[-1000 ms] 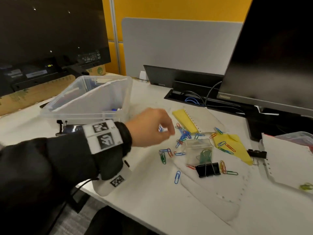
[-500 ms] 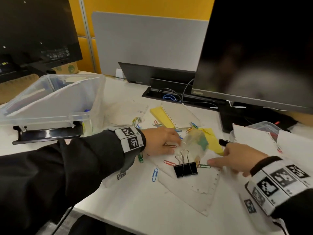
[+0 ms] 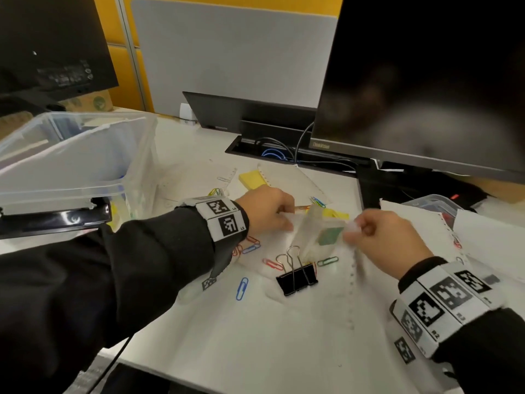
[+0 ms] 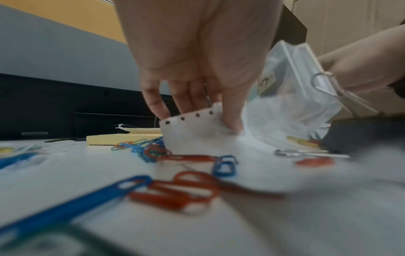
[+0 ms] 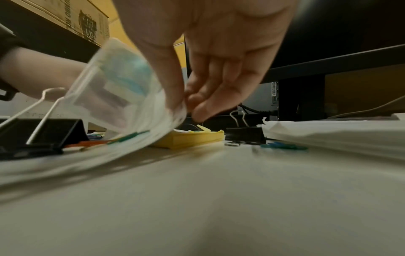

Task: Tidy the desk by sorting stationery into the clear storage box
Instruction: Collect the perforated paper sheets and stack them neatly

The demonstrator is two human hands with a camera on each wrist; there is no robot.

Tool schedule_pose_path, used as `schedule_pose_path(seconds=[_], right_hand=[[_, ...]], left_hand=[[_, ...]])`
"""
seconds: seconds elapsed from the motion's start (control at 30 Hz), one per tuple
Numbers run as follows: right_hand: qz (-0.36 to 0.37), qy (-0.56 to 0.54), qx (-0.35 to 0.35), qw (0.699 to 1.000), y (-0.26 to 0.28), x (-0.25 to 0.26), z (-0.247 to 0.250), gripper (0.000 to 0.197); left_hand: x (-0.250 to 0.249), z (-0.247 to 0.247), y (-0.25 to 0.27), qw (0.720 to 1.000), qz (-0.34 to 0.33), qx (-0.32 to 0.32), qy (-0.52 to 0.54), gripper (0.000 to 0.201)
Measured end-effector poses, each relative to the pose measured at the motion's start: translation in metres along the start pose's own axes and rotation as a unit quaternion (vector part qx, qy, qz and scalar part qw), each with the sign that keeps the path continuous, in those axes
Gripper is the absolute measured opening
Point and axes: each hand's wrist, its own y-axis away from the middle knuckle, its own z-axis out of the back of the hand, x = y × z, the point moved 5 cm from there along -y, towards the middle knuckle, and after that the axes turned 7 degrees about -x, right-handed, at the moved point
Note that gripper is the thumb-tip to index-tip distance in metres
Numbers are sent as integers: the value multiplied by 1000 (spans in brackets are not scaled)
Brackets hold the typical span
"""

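Note:
My left hand (image 3: 287, 221) pinches the left edge of a white perforated paper sheet (image 3: 326, 297), and the left wrist view shows my fingertips (image 4: 232, 121) on its punched edge (image 4: 192, 136). The right hand (image 3: 353, 231) pinches the sheet's right edge (image 5: 140, 138). A small clear plastic case (image 3: 321, 231) lies tilted on the raised sheet between the hands. A black binder clip (image 3: 297, 275) and coloured paper clips (image 3: 242, 288) lie on and around the sheet. The clear storage box (image 3: 71, 166) stands at the far left, away from both hands.
A monitor (image 3: 426, 81) stands close behind the right hand, with a cable tray (image 3: 272, 152) beside its base. A yellow sticky pad (image 3: 251, 179) lies behind the left hand. Stacked paper (image 3: 483, 231) and another plastic tub (image 3: 431, 203) sit at the right. A second binder clip (image 5: 245, 133) rests near the pad.
My left hand dropped onto the sheet's left edge. The right hand came into view and took the right edge. The sheet's sides rose and the small case tipped.

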Motion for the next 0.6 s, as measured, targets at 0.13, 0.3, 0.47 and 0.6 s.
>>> schedule_pose_path(seconds=[0.13,0.3,0.47,0.6], right_hand=[[64,-130,-160,976,5,14,23,8],[16,-131,-90,987,0,10,11,31],[20,-114,-91,989,0,10,12,22],[12,-144,-158,977,1,9,24,23]], left_hand=[[-5,21,2,990,-1,-123,75,25],[-6,35,5,967,-14,-239,87,30],[-7,35,6,963,-18,-256,79,27],[-6,35,5,965,22,-248,85,35]])
